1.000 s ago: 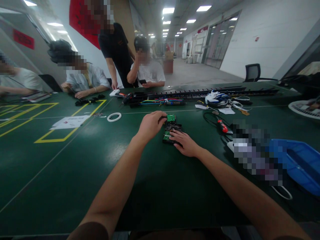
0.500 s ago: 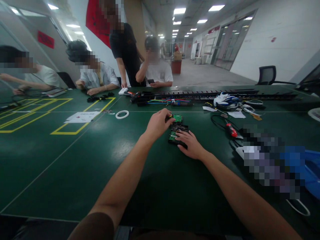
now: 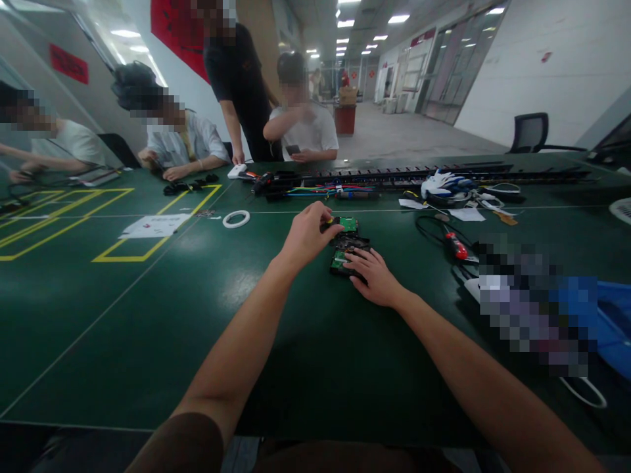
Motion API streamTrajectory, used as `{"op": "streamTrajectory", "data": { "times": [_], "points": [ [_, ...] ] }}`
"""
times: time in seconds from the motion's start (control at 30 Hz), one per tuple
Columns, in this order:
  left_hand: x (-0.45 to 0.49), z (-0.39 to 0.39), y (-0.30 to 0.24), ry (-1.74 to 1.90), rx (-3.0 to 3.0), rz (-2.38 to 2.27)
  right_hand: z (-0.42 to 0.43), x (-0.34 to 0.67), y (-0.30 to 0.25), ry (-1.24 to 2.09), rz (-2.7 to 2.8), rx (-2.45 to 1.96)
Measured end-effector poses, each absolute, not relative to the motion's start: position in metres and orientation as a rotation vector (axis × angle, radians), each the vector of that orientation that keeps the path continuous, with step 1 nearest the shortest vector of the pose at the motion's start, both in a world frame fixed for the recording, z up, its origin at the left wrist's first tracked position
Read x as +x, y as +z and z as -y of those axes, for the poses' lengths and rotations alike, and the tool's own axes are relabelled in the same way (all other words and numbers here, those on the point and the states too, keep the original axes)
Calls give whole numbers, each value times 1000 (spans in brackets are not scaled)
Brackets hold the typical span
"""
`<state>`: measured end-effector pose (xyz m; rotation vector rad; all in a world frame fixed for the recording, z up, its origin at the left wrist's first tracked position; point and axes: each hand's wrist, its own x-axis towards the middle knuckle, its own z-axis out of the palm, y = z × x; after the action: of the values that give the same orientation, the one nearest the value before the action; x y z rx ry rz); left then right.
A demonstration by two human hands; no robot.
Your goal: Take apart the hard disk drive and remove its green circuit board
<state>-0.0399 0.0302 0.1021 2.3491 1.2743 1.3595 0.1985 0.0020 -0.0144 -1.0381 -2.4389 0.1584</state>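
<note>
A small black device with green circuit boards (image 3: 348, 243) lies on the dark green table (image 3: 148, 309) ahead of me. My left hand (image 3: 308, 235) is closed in a grip over its far left side, pinching a small tool with a yellow tip (image 3: 329, 221). My right hand (image 3: 373, 276) lies flat on the near right part of the device, fingers stretched out, pressing it down.
A red-handled screwdriver (image 3: 456, 246) and black cables lie to the right, a blue tray (image 3: 611, 322) at the far right. A white tape ring (image 3: 236, 219), paper sheet (image 3: 150, 226), yellow floor-tape lines, a long black rail with coloured wires (image 3: 394, 177). Several people sit or stand across the table.
The view has shifted slightly; my hands stay on the device. My left hand has edged a little up and right over the board.
</note>
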Motion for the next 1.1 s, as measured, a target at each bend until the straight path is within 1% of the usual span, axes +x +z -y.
{"op": "streamTrajectory", "data": {
  "times": [0.2,0.43,0.63,0.9,1.1],
  "points": [
    [-40,-30,103,1394,2357,-1252,-2,198,-15,146,2440,-1046],
    [-43,-27,109,1351,2442,-1308,-2,199,-16,138,2444,-1037],
    [-39,-26,108,1328,2477,-1260,-2,199,-15,138,2447,-1047],
    [-33,-27,101,1400,2350,-1311,-1,198,-14,147,2437,-1051],
    [-32,-26,100,1424,2295,-1264,0,197,-12,144,2439,-1057]
  ]
}}
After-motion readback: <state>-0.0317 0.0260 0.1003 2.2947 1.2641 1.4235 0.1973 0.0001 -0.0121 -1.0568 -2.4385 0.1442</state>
